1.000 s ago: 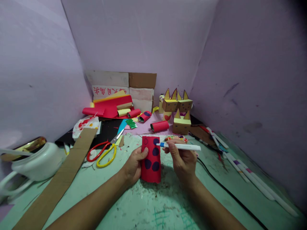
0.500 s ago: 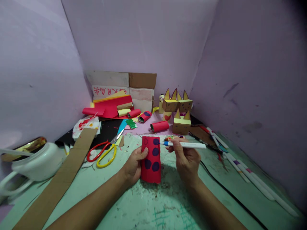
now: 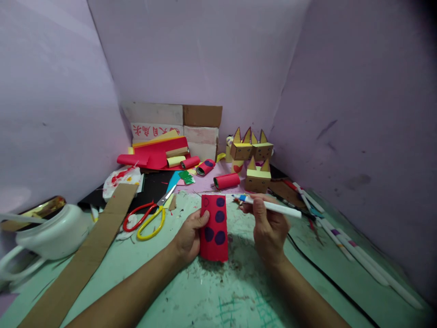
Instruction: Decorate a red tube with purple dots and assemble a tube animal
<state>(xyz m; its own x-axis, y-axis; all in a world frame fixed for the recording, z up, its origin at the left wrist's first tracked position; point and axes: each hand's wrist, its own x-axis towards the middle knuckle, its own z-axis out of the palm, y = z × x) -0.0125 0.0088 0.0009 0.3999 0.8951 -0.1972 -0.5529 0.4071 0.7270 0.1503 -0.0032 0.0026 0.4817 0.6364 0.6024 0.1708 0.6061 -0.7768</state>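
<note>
My left hand (image 3: pixel 191 234) grips the left side of a red paper tube (image 3: pixel 214 248), its thumb across the front. Several dark purple dots are filled in on the tube, and one circle at the top left is only an outline. To the right, my right hand (image 3: pixel 269 225) holds a white marker (image 3: pixel 278 208) with a blue band near its tip. The tip points left and is apart from the tube. Scissors (image 3: pixel 150 218) with one red and one yellow handle lie open to the left.
A cardboard strip (image 3: pixel 87 250) and a white pot (image 3: pixel 53 232) stand at the left. Red paper tubes (image 3: pixel 227 181) and eared cardboard boxes (image 3: pixel 258 180) are at the back. More markers (image 3: pixel 358 255) and a black cable (image 3: pixel 331 278) lie on the right.
My right hand has drawn the marker back to the right, its tip leaving the upper right dot. My left hand and the tube have hardly moved.
</note>
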